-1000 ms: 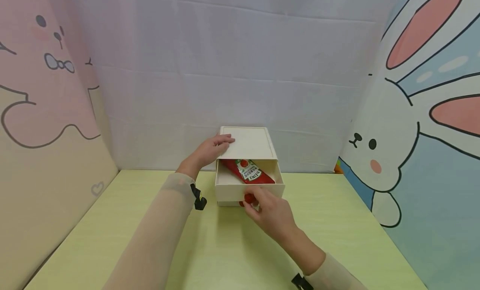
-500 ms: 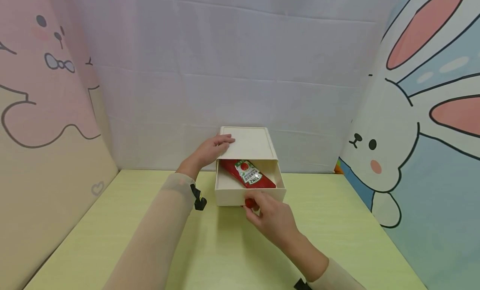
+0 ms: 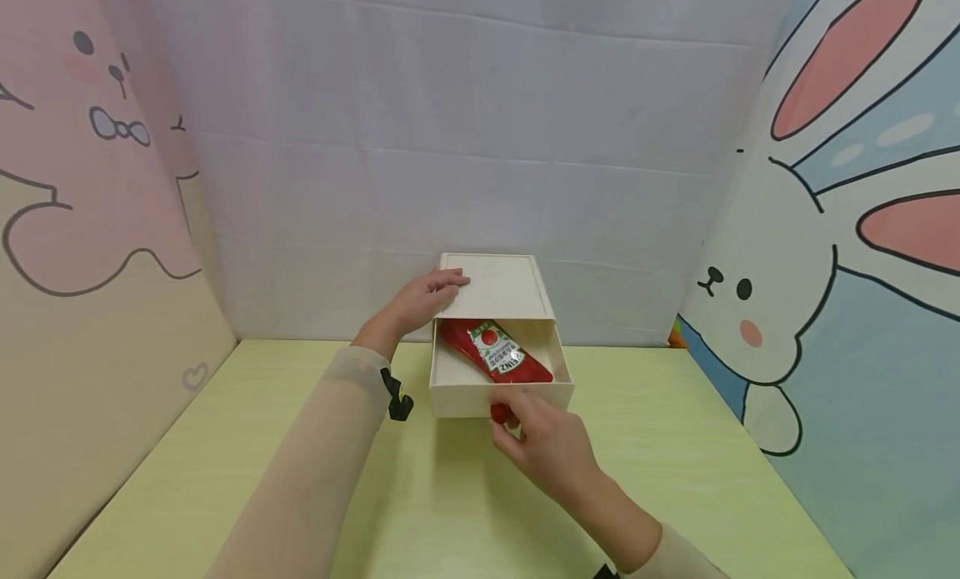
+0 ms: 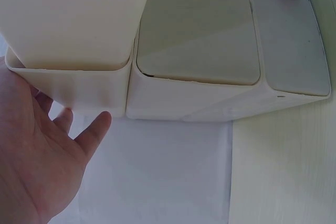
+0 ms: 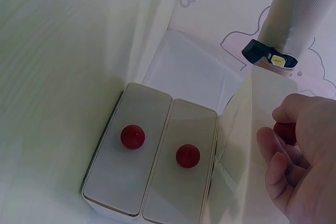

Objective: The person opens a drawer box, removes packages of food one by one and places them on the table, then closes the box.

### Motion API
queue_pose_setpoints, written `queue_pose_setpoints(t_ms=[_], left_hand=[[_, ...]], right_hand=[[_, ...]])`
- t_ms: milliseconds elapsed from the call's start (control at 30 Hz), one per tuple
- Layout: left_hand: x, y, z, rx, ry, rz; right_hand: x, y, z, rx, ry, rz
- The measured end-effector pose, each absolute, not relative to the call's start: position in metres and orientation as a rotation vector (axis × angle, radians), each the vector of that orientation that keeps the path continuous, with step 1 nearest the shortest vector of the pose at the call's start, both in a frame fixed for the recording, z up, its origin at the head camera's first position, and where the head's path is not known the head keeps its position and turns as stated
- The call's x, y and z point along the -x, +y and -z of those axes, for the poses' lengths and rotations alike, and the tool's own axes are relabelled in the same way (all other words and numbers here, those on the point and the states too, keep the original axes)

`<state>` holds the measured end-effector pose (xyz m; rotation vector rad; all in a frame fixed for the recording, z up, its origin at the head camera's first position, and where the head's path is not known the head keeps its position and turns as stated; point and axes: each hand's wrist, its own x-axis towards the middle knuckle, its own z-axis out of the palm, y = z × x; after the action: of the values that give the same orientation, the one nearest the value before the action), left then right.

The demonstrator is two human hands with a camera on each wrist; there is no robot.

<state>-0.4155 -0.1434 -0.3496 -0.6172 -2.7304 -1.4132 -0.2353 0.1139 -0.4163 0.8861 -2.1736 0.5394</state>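
Note:
A white drawer cabinet [image 3: 498, 281] stands at the back of the table, its top drawer [image 3: 456, 402] pulled out. Inside lies a red Heinz ketchup pouch [image 3: 501, 352], label up, its far end beneath the cabinet top. My right hand [image 3: 546, 439] pinches the drawer's round red knob [image 5: 285, 132] between thumb and fingers. My left hand [image 3: 420, 301] rests on the left edge of the cabinet top, fingers extended; the left wrist view shows it against the cabinet's side. Two lower drawers [image 5: 123, 174] are pushed in, each with a red knob [image 5: 188, 156].
The pale yellow-green table [image 3: 435, 512] stretches in front of the cabinet. A white cloth [image 3: 480, 129] hangs close behind it. Side panels carry cartoon drawings, including a rabbit [image 3: 757, 312] on the right. A black strap [image 3: 397, 394] sits on the left wrist.
The top drawer has slid farther out toward me with my right hand on its knob, exposing more of the ketchup pouch. My left hand has stayed on the cabinet top.

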Motion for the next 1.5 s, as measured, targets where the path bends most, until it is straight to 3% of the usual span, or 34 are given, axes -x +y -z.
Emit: queue_pose_setpoints(t_ms=[1500], left_hand=[[0.414,-0.143,0.350,0.594,-2.745,1.398]], right_hand=[[0.212,0.117,0.421,-0.903,-2.185,-0.490]])
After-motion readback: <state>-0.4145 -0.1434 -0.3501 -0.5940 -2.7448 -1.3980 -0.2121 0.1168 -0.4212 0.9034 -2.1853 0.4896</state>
